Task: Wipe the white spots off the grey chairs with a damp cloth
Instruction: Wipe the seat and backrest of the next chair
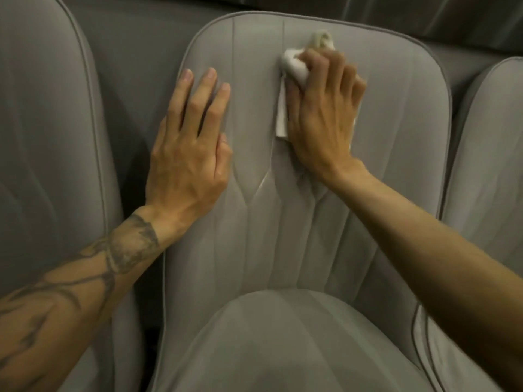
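A grey padded chair [283,236] fills the middle of the head view, its stitched backrest facing me and its seat at the bottom. My right hand [322,114] grips a crumpled white cloth [294,66] and presses it against the upper backrest, right of a vertical seam. Part of the cloth sticks out above the fingers and along the thumb side. My left hand [189,148] lies flat on the backrest's left edge, fingers straight and spread. No white spots are plain to see on the grey surface.
A second grey chair [48,137] stands close on the left and a third grey chair [492,165] on the right, with narrow dark gaps between them. Behind the backrests runs a grey upholstered surface [141,32].
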A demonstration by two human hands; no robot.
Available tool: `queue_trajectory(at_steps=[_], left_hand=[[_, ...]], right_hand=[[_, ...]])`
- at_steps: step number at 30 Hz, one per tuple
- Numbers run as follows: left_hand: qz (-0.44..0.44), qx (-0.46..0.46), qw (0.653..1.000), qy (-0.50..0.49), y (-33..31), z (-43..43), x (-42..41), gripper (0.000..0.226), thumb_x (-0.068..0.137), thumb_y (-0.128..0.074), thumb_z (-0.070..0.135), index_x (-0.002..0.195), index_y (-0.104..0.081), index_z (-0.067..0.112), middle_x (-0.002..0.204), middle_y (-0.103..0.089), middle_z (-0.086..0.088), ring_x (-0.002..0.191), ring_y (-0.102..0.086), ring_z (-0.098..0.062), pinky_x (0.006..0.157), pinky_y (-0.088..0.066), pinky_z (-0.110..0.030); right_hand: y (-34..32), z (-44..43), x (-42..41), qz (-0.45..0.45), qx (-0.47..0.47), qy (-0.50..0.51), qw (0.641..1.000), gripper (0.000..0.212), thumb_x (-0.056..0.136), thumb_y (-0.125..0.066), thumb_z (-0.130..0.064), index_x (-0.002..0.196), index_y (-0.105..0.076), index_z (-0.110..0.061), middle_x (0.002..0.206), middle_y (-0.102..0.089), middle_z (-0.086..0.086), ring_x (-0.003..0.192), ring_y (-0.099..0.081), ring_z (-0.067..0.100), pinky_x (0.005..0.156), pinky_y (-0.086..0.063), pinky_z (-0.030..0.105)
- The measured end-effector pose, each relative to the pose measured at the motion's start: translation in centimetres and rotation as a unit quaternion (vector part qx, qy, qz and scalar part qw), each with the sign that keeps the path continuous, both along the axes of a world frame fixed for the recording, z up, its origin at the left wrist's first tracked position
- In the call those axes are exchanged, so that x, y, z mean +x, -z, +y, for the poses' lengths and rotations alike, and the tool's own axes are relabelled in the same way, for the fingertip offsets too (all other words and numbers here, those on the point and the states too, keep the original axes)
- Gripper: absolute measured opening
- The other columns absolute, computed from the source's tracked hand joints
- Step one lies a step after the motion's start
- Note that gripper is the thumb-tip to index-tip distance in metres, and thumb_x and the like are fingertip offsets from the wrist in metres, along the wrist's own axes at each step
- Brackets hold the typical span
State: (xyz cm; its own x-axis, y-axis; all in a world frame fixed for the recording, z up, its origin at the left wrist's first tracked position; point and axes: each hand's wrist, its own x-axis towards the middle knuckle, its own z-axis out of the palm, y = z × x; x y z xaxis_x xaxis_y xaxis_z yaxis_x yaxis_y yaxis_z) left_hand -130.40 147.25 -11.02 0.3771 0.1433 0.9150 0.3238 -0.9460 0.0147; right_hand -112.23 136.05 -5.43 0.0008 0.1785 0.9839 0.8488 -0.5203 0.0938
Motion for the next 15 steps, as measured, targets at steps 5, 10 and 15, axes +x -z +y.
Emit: queue_trajectory(at_steps=[5,10,15], left_hand=[[0.01,-0.003,1.0,0.01,0.2,0.0,-0.3,0.063,0.102,-0.04,0.015,0.164,-0.03,0.01,0.173,-0.023,-0.01,0.162,-0.013,-0.033,0.132,-0.019,-0.036],[0.022,-0.013,1.0,0.002,1.3,-0.5,-1.0,0.063,0.103,-0.039,0.018,0.165,-0.027,0.014,0.175,-0.018,-0.006,0.164,-0.008,-0.029,0.129,-0.012,-0.028],[0.01,-0.016,1.0,0.011,2.5,-0.9,-1.3,0.063,0.104,-0.039,0.015,0.165,-0.027,0.01,0.175,-0.019,-0.009,0.163,-0.01,-0.031,0.133,-0.011,-0.033]], right_hand=[[8.7,0.0,-4.8,0.032,-0.107,-0.089,0.99,0.034,0.102,-0.058,-0.029,0.133,-0.058,-0.016,0.131,-0.059,0.012,0.115,-0.048,0.029,0.096,-0.037,0.043],[4.1,-0.9,-1.3,-0.042,-0.132,-0.056,0.989,0.033,0.102,-0.058,-0.03,0.132,-0.045,-0.024,0.13,-0.056,0.008,0.111,-0.047,0.027,0.092,-0.033,0.041],[5.1,1.8,-3.5,0.058,-0.002,-0.079,0.995,0.035,0.104,-0.045,-0.035,0.135,-0.051,-0.023,0.137,-0.048,0.004,0.118,-0.047,0.028,0.097,-0.034,0.042]])
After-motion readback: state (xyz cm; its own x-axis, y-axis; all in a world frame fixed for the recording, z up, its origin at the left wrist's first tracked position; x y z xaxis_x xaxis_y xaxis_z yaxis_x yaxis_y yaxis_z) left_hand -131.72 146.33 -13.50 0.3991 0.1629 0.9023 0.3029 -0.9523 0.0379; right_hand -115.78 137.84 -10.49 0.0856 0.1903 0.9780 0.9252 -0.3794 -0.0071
